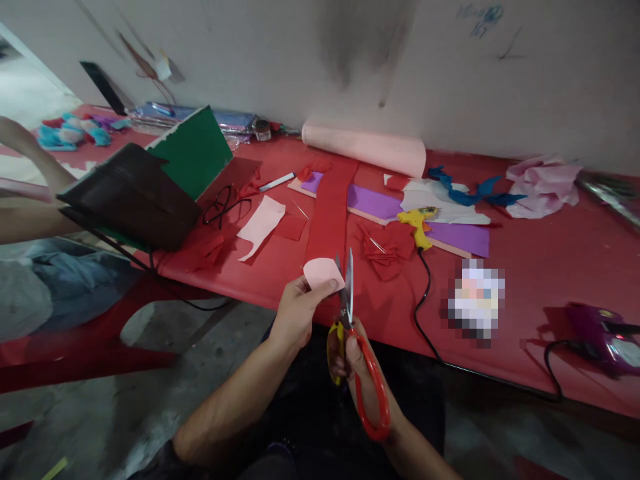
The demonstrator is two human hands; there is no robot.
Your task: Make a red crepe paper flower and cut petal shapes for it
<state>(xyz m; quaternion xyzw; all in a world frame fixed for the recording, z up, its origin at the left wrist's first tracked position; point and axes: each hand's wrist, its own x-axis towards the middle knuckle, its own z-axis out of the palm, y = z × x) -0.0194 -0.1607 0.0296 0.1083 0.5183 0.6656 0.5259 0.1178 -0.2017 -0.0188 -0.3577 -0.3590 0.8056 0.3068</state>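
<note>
My left hand (296,310) pinches a small pale pink piece of paper or felt (321,272) with a rounded edge, just over the table's front edge. In my right hand (361,357) is a pair of scissors (373,400) with one red and one yellow handle. The blades point away from me and stand slightly apart, with the pink piece's right edge at them. Beyond my hands lies a long red strip (327,217). A larger pink offcut (263,225) with a cut-out edge rests left of it.
On the red table (540,280) are a yellow glue gun (419,227) with a black cord, crumpled red scraps (387,250), purple pieces (375,202), a pink roll (365,148) and glasses (226,208). A brown and green box-like object (137,193) stands left, near another person's arm (35,167).
</note>
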